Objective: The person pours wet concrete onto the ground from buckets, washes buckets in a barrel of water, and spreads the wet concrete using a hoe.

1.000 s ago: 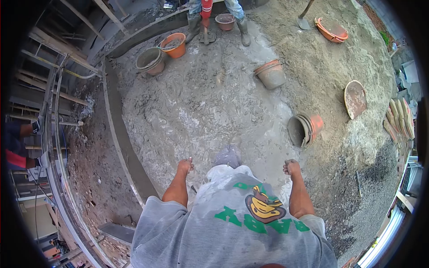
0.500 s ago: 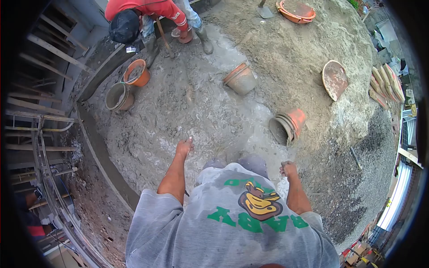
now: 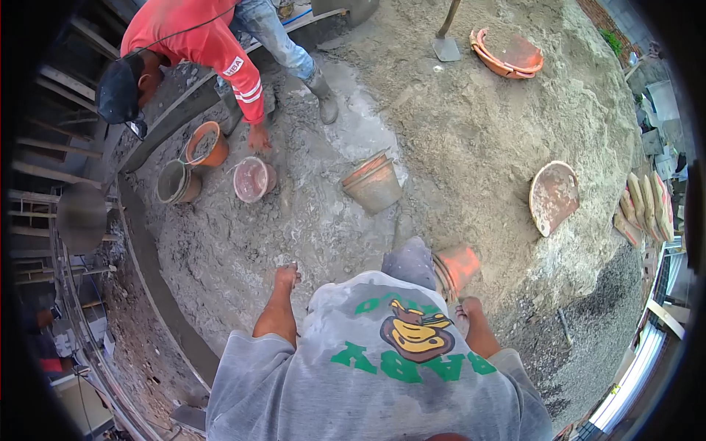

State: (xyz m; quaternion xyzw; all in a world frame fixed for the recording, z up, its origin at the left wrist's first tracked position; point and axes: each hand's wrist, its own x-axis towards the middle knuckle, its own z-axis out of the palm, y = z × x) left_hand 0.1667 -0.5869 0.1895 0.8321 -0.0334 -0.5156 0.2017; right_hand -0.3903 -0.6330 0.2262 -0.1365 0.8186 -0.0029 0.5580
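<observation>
My left hand [image 3: 287,275] hangs low over the wet grey mortar [image 3: 323,228], fingers loosely bent and slightly apart, with nothing visible in them. On the other side, my right hand [image 3: 466,309] is likewise loosely curled, close beside a stack of orange buckets [image 3: 459,267] lying tipped over. My knee and shirt hide part of that stack. Ahead, another mortar-smeared bucket stack [image 3: 373,185] leans on the mortar. A pinkish bucket [image 3: 254,178] stands further left, just below a co-worker's hand [image 3: 259,137].
A bent-over co-worker in a red top [image 3: 180,40] is at upper left, near an orange bucket [image 3: 207,145] and a grey-coated bucket [image 3: 179,182]. A low wall [image 3: 158,272] borders the left. Sand holds a shovel [image 3: 446,49], orange basins [image 3: 507,55] and a round pan [image 3: 553,198].
I have moved forward, and the tipped bucket stack is now beside my right hand. The co-worker's pinkish bucket has come nearer and stands on the mortar. A blurred round shape appears at far left.
</observation>
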